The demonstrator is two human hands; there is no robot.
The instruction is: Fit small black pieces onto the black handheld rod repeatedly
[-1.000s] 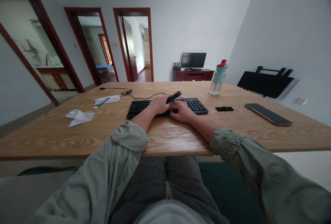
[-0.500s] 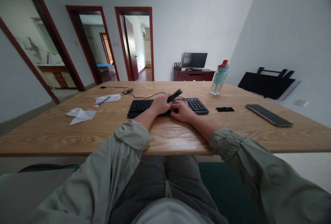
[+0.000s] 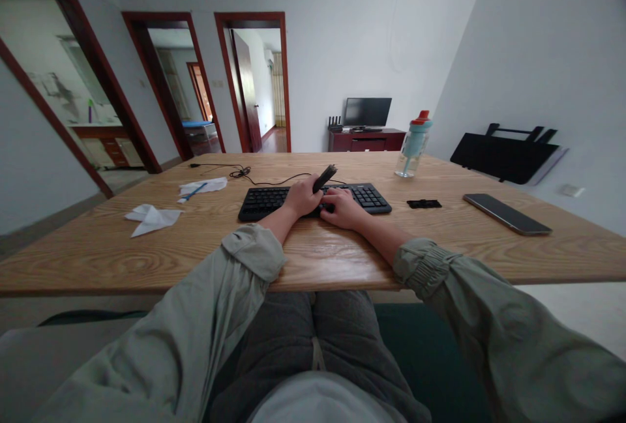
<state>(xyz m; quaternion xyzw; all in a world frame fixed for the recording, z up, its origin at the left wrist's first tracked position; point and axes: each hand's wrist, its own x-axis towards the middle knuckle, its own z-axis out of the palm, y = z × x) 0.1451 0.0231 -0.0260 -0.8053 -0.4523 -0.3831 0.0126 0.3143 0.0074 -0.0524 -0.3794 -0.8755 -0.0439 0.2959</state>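
A black keyboard [image 3: 374, 198] lies on the wooden table in front of me. Above its middle, my left hand [image 3: 302, 197] is closed around a black brush [image 3: 324, 178], whose end with short bristles points up and away to the right. Where its lower end meets the keys is hidden by my fingers. My right hand [image 3: 343, 209] grips the keyboard's near side just right of centre, fingers bent over the keys and thumb by the front edge. The two hands are almost touching.
A cable [image 3: 274, 183] runs behind the keyboard to the left. Crumpled tissues [image 3: 155, 219] and a blue-and-white stick [image 3: 193, 192] lie left. On the right are a water bottle [image 3: 411, 152], a small black piece [image 3: 424, 204] and a phone-like slab [image 3: 508, 214].
The brush has swung slightly, its upper end shifting a little left and up. My right hand stays on the keyboard. The whole view has shifted slightly.
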